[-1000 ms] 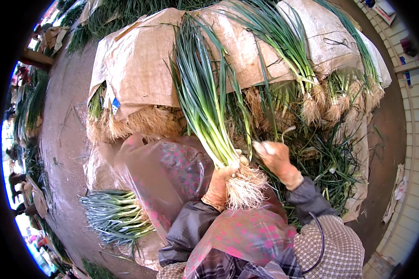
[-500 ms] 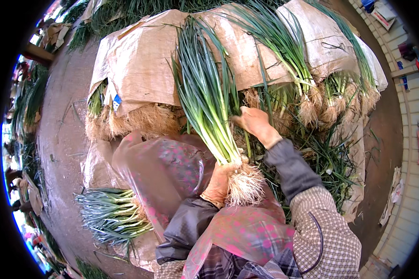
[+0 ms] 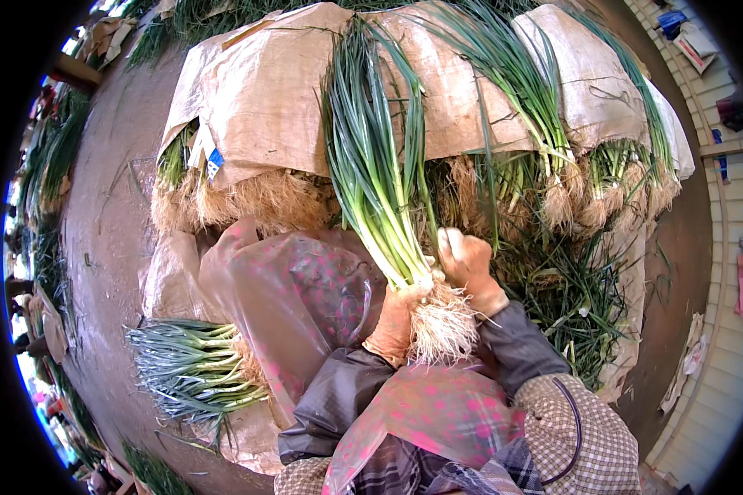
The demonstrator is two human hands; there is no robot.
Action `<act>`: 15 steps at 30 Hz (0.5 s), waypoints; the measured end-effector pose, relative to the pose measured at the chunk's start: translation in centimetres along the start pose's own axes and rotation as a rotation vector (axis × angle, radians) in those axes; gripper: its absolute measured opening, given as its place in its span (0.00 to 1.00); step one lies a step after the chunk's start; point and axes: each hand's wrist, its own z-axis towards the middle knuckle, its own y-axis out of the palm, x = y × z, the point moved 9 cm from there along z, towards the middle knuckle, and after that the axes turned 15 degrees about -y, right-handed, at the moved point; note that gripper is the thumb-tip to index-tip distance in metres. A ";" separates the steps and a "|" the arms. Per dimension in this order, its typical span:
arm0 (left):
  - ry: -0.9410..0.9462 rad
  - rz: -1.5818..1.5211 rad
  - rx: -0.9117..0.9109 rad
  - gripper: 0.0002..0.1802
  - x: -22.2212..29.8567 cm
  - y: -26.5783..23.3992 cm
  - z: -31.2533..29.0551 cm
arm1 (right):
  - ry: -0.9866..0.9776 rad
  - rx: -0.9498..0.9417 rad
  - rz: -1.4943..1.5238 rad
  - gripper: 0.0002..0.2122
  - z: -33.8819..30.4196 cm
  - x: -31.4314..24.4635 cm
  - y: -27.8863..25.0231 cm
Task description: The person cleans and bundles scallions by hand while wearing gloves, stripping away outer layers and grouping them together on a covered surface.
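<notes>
Orange gloves (image 3: 380, 340) are covering both of the person's hands. The left hand (image 3: 392, 322) is gripping a bunch of green onions (image 3: 376, 177), its fingers closing around the pale stem bases just above the roots. This bunch is slanting up and away from the lap, its leaves lying over a tan woven sheet (image 3: 256, 91) and its whitish root tuft (image 3: 444, 326) hanging between the 2 hands. The right hand (image 3: 462, 264) is resting just beside the lower stems, fingers curling inward near a thin stalk; whether they are pinching it, I cannot tell.

Dense brown roots (image 3: 276, 202) are sticking out from under the sheet's near edge. To the right, another green onion bunch (image 3: 512, 87) is lying across the sheet, its roots hanging over the edge. Loose leaf trimmings (image 3: 582, 309) are heaping up to the right of the right hand. At lower left, a smaller pile of green onions (image 3: 194, 367) is lying with its leaves pointing left, near the brown floor (image 3: 107, 247).

Clear plastic with pink dots (image 3: 446, 404) is covering the lap. Dark cuffs (image 3: 330, 396) are wrapping the forearms, and a checked sleeve (image 3: 582, 433) is showing above the right cuff.
</notes>
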 end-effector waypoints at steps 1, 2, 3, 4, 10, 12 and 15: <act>0.015 -0.005 -0.011 0.25 0.2 -0.4 -0.1 | -0.051 -0.012 0.065 0.03 -0.7 -1.4 -1.4; 0.019 -0.005 -0.023 0.25 0.2 -0.4 0.1 | -0.063 -0.096 0.105 0.04 -2.1 -1.9 -2.4; 0.027 -0.004 -0.038 0.25 0.4 -0.2 0.3 | -0.038 -0.136 0.192 0.03 -3.4 -2.3 -3.8; 0.013 -0.036 -0.034 0.26 0.5 0.4 -0.1 | -0.022 -0.150 0.286 0.03 -4.1 -3.0 -5.9; -0.012 -0.082 -0.119 0.27 0.9 1.6 -0.5 | 0.205 -1.451 0.042 0.13 -24.5 5.2 -2.5; -0.014 -0.173 -0.186 0.27 1.2 1.3 -0.9 | 0.483 -1.580 -0.072 0.18 -23.2 8.0 -3.1; -0.031 -0.194 -0.305 0.28 0.9 1.8 -0.7 | 0.482 -0.763 0.562 0.27 -9.1 4.9 -2.9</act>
